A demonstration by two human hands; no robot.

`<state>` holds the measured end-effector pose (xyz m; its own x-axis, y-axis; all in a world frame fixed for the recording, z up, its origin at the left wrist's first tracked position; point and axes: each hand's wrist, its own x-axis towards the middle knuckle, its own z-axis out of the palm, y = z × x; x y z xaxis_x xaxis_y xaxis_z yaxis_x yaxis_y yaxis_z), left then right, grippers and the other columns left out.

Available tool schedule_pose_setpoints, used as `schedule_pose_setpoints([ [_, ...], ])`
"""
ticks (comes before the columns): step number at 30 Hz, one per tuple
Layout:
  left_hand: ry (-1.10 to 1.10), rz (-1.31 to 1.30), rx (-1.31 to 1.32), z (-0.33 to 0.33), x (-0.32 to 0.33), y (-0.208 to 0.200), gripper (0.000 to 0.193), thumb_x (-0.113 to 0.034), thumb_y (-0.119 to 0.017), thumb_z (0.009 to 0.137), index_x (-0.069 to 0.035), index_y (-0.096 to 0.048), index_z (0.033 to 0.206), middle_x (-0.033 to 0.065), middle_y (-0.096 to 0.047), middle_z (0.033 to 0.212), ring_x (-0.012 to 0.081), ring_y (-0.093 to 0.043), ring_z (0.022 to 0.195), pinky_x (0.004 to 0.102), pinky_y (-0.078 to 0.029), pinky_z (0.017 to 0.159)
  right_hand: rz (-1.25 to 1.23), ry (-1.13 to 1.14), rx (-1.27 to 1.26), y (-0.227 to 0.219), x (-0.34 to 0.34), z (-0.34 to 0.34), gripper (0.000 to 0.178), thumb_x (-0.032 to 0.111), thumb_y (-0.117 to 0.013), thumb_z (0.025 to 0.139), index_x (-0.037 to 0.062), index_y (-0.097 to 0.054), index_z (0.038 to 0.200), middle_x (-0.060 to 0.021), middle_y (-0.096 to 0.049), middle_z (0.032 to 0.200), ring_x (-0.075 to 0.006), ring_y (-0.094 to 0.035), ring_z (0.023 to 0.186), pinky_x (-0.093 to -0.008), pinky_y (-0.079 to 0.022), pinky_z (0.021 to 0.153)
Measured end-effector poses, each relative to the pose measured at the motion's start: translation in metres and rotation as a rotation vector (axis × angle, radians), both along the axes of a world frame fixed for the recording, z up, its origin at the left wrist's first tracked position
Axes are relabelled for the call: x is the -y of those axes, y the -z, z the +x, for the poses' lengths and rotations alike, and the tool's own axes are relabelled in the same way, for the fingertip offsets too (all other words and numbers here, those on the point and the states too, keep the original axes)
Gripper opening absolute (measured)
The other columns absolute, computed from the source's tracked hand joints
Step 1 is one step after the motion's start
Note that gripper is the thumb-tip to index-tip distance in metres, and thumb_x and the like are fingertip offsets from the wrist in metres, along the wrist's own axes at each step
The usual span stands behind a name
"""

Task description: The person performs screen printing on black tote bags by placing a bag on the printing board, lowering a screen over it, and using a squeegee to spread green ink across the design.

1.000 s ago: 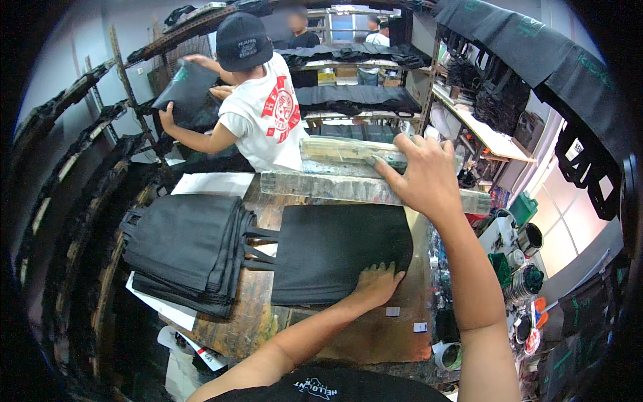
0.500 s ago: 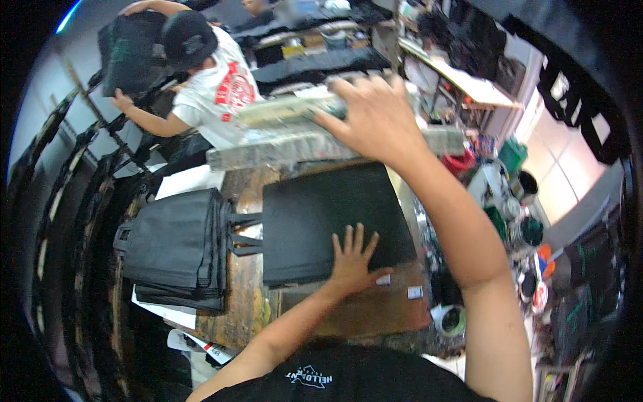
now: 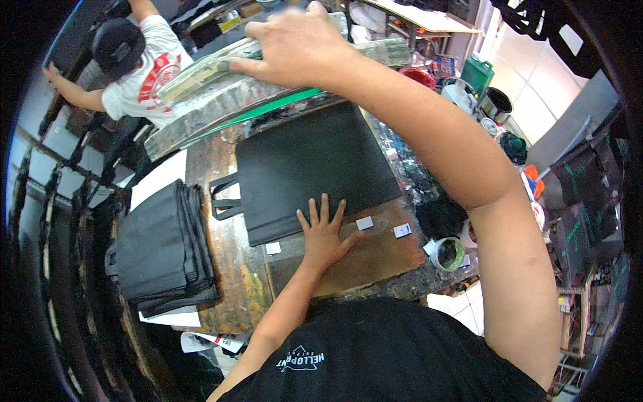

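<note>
My left hand point(image 3: 326, 231) lies palm down with fingers spread, over the near edge of a flat black fabric bag point(image 3: 311, 167). The bag's two handles point left. My right hand point(image 3: 295, 50) reaches across the far side of the table and is closed over a tape-covered printing screen frame point(image 3: 201, 110). That frame is raised and tilted above the bag's far edge, with a strip of green showing along its lower side. Small white tabs point(image 3: 364, 223) mark the brown board beside the bag.
A stack of black bags point(image 3: 157, 251) lies on white paper at the left. Several tubs and cans, including a green-stained cup point(image 3: 447, 254) and a green jug point(image 3: 477, 72), stand on the right. A co-worker in a white shirt point(image 3: 151, 74) stands at the far left beside racks.
My right hand and the screen frame have shifted left and up in the picture; the frame's green strip now shows. My left hand stays on the bag. The view has moved too.
</note>
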<state>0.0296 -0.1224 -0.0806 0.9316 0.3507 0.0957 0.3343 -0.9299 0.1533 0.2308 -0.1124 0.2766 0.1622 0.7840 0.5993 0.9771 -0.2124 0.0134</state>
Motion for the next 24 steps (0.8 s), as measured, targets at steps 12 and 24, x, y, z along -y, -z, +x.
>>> schedule_pose_setpoints([
  [12,0.059,-0.044,0.094,-0.023,0.015,-0.004,0.100,-0.082,-0.059,0.085,-0.019,-0.044,0.161,0.0221,-0.023,0.172,0.0490,-0.015,0.158,0.0774,-0.003,0.120,-0.075,0.049,-0.002,-0.005,0.009,-0.009,0.071,0.068,-0.041,0.103,0.0037,-0.070,0.112,-0.0169,-0.074,0.097,-0.0288,-0.069,0.096,-0.0491,-0.045,0.090],
  [24,-0.207,-1.140,1.252,-0.100,-0.112,-0.158,0.087,-0.013,-0.090,0.083,0.001,-0.039,0.152,0.0161,-0.069,0.125,0.0223,-0.068,0.109,0.0361,-0.058,0.094,0.070,0.064,0.064,0.115,0.060,-0.061,0.056,0.054,-0.068,0.091,0.0087,-0.065,0.124,-0.0158,-0.063,0.111,-0.0337,-0.058,0.111,-0.0564,-0.038,0.098],
])
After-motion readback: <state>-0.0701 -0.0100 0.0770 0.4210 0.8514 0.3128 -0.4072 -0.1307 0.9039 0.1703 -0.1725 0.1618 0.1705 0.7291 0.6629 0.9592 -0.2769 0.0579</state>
